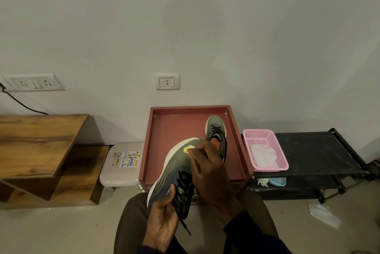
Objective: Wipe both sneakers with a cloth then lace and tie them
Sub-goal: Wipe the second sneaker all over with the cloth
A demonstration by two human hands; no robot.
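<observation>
Left hand [162, 218] grips the sneaker [172, 169] by its near end; I see right hand [207, 171] on top, pinching a yellow cloth [188, 148] by the toe.

Two sneakers [170, 171] [216, 129], two hands [162, 218] [207, 169], one cloth [188, 148], one tray [174, 126], one basket [258, 137], one stool [117, 174].

The first sneaker [216, 128] lies at the right rear of the tray [174, 130], the second sneaker [174, 167] is held over its near edge, a stool [119, 175] stands left, and a basket [258, 130] containing a cloth [263, 155] sits right, on a rack [312, 151].
</observation>
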